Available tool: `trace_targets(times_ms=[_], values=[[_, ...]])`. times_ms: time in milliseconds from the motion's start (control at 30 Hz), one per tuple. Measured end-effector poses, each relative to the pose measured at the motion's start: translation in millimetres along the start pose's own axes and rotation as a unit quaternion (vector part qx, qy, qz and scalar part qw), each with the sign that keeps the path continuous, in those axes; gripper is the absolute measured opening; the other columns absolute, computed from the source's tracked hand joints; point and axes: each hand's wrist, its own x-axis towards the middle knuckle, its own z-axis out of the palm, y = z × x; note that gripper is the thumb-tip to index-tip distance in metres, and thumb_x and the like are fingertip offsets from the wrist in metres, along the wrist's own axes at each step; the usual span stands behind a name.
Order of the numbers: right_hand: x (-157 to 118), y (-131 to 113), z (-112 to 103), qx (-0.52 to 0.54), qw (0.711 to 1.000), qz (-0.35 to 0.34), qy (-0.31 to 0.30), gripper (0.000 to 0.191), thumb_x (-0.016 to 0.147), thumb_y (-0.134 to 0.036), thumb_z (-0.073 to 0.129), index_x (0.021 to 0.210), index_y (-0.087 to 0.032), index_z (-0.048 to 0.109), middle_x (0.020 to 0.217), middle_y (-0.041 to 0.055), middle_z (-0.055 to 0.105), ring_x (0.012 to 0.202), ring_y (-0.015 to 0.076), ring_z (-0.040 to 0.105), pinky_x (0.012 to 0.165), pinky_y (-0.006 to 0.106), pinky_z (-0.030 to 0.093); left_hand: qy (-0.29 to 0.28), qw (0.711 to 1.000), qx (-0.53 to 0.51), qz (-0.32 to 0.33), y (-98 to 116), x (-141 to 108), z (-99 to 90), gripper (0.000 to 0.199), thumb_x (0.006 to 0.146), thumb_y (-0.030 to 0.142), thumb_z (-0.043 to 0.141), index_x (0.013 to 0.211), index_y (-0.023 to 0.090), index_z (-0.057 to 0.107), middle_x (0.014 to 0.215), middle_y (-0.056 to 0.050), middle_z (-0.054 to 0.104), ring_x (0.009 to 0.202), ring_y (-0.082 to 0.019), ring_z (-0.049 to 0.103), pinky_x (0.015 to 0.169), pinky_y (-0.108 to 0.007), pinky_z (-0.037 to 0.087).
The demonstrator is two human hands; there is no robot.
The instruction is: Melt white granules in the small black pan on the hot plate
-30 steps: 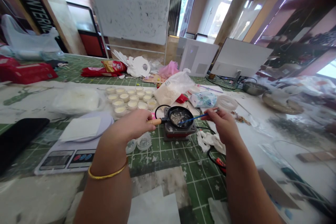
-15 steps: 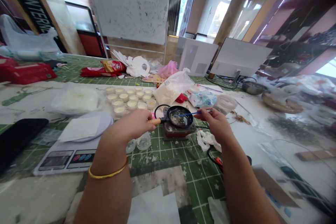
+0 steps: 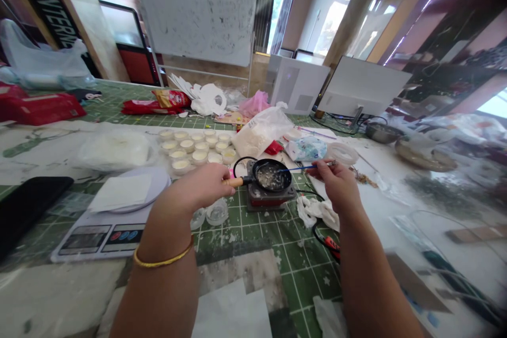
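Observation:
A small black pan [image 3: 273, 175] rests on a compact hot plate [image 3: 269, 200], with pale bits in liquid inside it. My left hand [image 3: 208, 185] is closed round the pan's wooden handle [image 3: 234, 182]. Between the fingers of my right hand [image 3: 336, 182] is a thin blue stick [image 3: 297, 168], its far end in the pan. Several small cups of pale wax [image 3: 199, 157] stand behind my left hand. Clear empty cups [image 3: 217, 212] sit just left of the hot plate, and crumpled white tissue [image 3: 315, 211] lies to its right.
A kitchen scale [image 3: 99, 232] with white paper on it and a black phone-like slab [image 3: 34, 211] are at the left. Behind the hot plate stands a plastic bag of white material [image 3: 257, 134]. A black cable with a red part [image 3: 331, 243] runs at the right.
My right hand has moved to the right, drawing the blue stick partly back across the pan. My left hand and the pan have stayed in place.

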Motion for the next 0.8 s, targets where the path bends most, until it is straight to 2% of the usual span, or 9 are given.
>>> trace_targets(times_ms=[33, 167, 200, 300, 333, 467, 600, 733, 800], values=[[0, 0, 1, -0.002, 1.000, -0.002, -0.003, 0.035, 0.072, -0.048, 0.058, 0.085, -0.016, 0.059, 0.073, 0.0053, 0.067, 0.074, 0.0155, 0.064, 0.075, 0.030, 0.047, 0.001, 1.000, 0.001, -0.002, 0, 0, 0.0, 0.023, 0.070, 0.040, 0.049, 0.068, 0.018, 0.055, 0.070, -0.003, 0.061, 0.064, -0.016, 0.052, 0.054, -0.026, 0.031], [-2, -2, 3, 0.019, 0.994, 0.014, -0.111, 0.034, 0.072, -0.047, 0.058, 0.082, -0.015, 0.060, 0.071, 0.0055, 0.067, 0.073, 0.0154, 0.064, 0.076, 0.030, 0.047, 0.006, 1.000, 0.002, -0.006, 0, 0, 0.1, 0.023, 0.068, 0.040, 0.050, 0.068, 0.018, 0.055, 0.071, -0.004, 0.061, 0.064, -0.016, 0.052, 0.054, -0.026, 0.030], [-2, -2, 2, 0.019, 0.994, 0.016, -0.104, 0.033, 0.072, -0.047, 0.059, 0.080, -0.015, 0.060, 0.069, 0.0054, 0.067, 0.072, 0.0155, 0.063, 0.075, 0.030, 0.048, 0.004, 1.000, 0.002, -0.005, -1, 0, 0.1, 0.023, 0.068, 0.040, 0.050, 0.068, 0.018, 0.055, 0.070, -0.004, 0.061, 0.064, -0.016, 0.052, 0.054, -0.026, 0.030], [-1, -2, -1, 0.006, 1.000, 0.012, -0.013, 0.031, 0.072, -0.045, 0.059, 0.080, -0.015, 0.059, 0.068, 0.0049, 0.066, 0.071, 0.0157, 0.063, 0.074, 0.031, 0.048, 0.005, 1.000, 0.005, 0.000, -2, 1, 0.6, 0.022, 0.069, 0.039, 0.049, 0.068, 0.018, 0.055, 0.069, -0.003, 0.061, 0.063, -0.016, 0.053, 0.054, -0.026, 0.030], [0, -2, -2, 0.002, 1.000, 0.013, -0.005, 0.031, 0.072, -0.045, 0.059, 0.081, -0.016, 0.059, 0.069, 0.0047, 0.067, 0.071, 0.0156, 0.063, 0.075, 0.031, 0.048, 0.006, 1.000, 0.007, 0.001, -2, 1, 0.9, 0.022, 0.069, 0.039, 0.049, 0.068, 0.018, 0.055, 0.070, -0.004, 0.061, 0.063, -0.016, 0.053, 0.054, -0.026, 0.030], [0, -3, -6, 0.002, 0.997, 0.024, -0.075, 0.030, 0.072, -0.044, 0.059, 0.080, -0.015, 0.060, 0.066, 0.0044, 0.066, 0.067, 0.0144, 0.062, 0.071, 0.029, 0.048, 0.006, 1.000, 0.005, 0.003, -3, 2, 1.7, 0.022, 0.068, 0.039, 0.050, 0.070, 0.018, 0.056, 0.072, -0.004, 0.061, 0.065, -0.017, 0.054, 0.055, -0.026, 0.031], [-1, -4, -7, -0.026, 1.000, 0.009, 0.006, 0.027, 0.073, -0.042, 0.058, 0.080, -0.016, 0.059, 0.067, 0.0040, 0.066, 0.068, 0.0144, 0.062, 0.071, 0.028, 0.047, 0.005, 1.000, 0.002, 0.006, -3, 2, 1.8, 0.022, 0.069, 0.039, 0.049, 0.070, 0.018, 0.056, 0.073, -0.004, 0.062, 0.066, -0.017, 0.054, 0.056, -0.026, 0.031], [-2, -5, -9, -0.011, 0.997, 0.014, -0.072, 0.029, 0.073, -0.043, 0.058, 0.080, -0.016, 0.059, 0.067, 0.0039, 0.066, 0.067, 0.0138, 0.062, 0.071, 0.028, 0.046, 0.007, 1.000, 0.009, 0.006, -2, 1, 1.2, 0.021, 0.069, 0.038, 0.049, 0.069, 0.018, 0.055, 0.071, -0.004, 0.061, 0.066, -0.017, 0.054, 0.056, -0.026, 0.031], [-3, -6, -9, -0.017, 0.998, 0.018, -0.053, 0.029, 0.074, -0.044, 0.058, 0.080, -0.015, 0.059, 0.066, 0.0039, 0.066, 0.067, 0.0137, 0.061, 0.071, 0.028, 0.046, 0.007, 1.000, 0.007, 0.004, -2, 1, 0.8, 0.021, 0.069, 0.038, 0.049, 0.068, 0.018, 0.055, 0.071, -0.004, 0.061, 0.065, -0.017, 0.054, 0.056, -0.027, 0.031]])
